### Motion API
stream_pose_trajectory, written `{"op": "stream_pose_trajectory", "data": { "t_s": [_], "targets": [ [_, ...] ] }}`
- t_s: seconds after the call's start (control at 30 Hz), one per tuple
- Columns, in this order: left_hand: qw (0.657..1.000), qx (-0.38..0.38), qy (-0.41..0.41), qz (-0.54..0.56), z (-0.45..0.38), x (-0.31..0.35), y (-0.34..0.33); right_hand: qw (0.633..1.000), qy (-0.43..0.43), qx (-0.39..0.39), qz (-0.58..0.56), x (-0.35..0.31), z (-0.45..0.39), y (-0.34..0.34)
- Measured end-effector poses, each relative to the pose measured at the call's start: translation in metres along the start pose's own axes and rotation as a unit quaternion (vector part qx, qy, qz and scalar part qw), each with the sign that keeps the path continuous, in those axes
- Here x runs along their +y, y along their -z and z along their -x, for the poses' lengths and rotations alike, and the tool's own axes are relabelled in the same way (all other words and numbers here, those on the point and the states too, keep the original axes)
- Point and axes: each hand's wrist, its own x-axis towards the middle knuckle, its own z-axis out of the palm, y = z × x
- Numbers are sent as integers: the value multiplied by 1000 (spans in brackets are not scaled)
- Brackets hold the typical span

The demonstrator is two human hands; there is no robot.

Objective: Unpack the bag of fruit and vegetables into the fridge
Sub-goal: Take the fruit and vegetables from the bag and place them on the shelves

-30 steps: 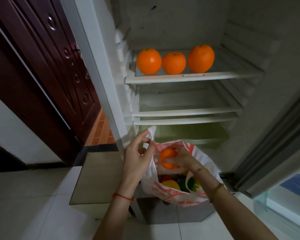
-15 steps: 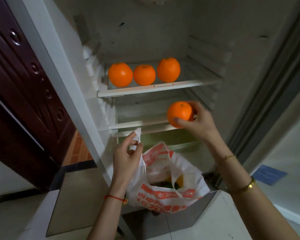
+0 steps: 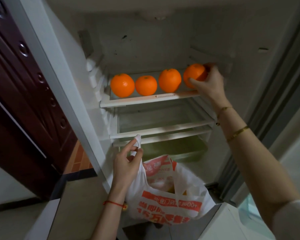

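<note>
1. The right hand (image 3: 208,84) grasps a fourth orange (image 3: 195,75) at about 2 o'clock from the middle of the open fridge (image 3: 163,40), fingers wrapped round its right and front sides. The fruit sits at the right end of the top shelf (image 3: 145,100), just beside the third of three oranges (image 3: 169,80) lined up there. I cannot tell whether it already rests its weight on the glass.

2. If the fingers let go before it settles, I judge the orange could roll forward over the shelf's low front lip and drop. Round fruit on smooth glass has little to stop it.

3. A nudge sideways as the hand pulls out could knock the neighbour, and the whole row might shuffle toward 9 o'clock or forward.

4. The left hand (image 3: 127,161) pinches one handle of the plastic bag (image 3: 166,196) between thumb and fingertips, down at 6 o'clock below the shelves. Only that one handle is held; the other side sags open.

5. With the bag hanging lopsided, what remains inside, something yellow just visible through the mouth, could tip out onto the floor if the grip slackens or the bag swings.

6. The bag hangs in front of the green crisper drawer (image 3: 173,149) at the fridge's bottom. It may snag there when lifted.

7. Two lower shelves stand bare, so crowding the top one seems an avoidable risk.
</note>
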Motion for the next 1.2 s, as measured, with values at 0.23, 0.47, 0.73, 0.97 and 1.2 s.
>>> {"op": "stream_pose_trajectory", "data": {
  "t_s": [0.23, 0.47, 0.73, 0.97, 1.2],
  "targets": [
    [1000, 6, -9, 2, -1, -1, 4, 999, 0, -34, 6, 8, -9, -16],
    [1000, 20, -19, 7, 6, -6, 12, 999, 35, 33, -10, 13, 16, -10],
    [1000, 5, -4, 30, 25, -10, 24, 980, 124, -158, 0, 22, 150, -52],
    [998, -24, -7, 57, 50, -8, 37, 848, 64, -509, 135, 92, 222, -106],
    [997, -61, 0, 57, 65, -15, 39, 797, 3, -509, 325, 161, 225, -92]
  ]
}}
